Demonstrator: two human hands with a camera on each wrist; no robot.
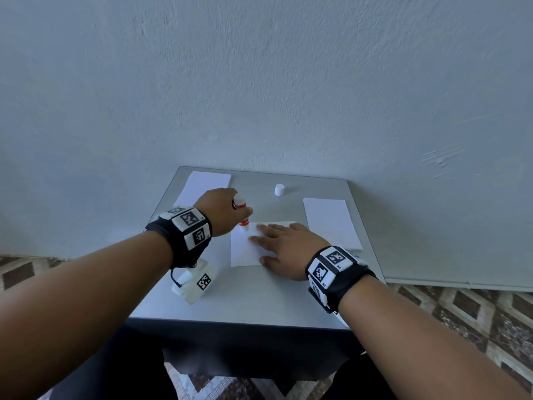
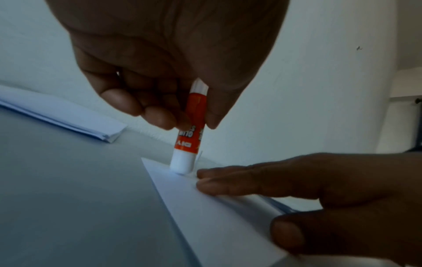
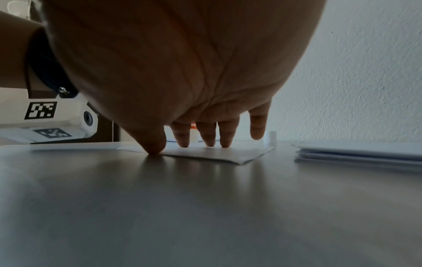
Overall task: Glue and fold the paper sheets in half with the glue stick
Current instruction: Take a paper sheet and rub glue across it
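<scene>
My right hand (image 1: 284,249) lies flat, fingers straight, pinning the sheet (image 1: 245,252). Just beyond my fingertips, my left hand (image 1: 220,210) pinches the glue stick (image 2: 188,137) nearly upright, tip on the sheet's far left corner (cap (image 1: 279,189) farther back).

Grey table top (image 3: 205,207): smooth, semi-gloss, reflects fingers. White paper sheets (image 1: 245,249): matt, thin. Red-and-white plastic glue stick (image 2: 189,137): glossy printed label. White plastic cap (image 1: 279,189): smooth. Pale wall (image 1: 288,82): rough, matt plaster.
</scene>
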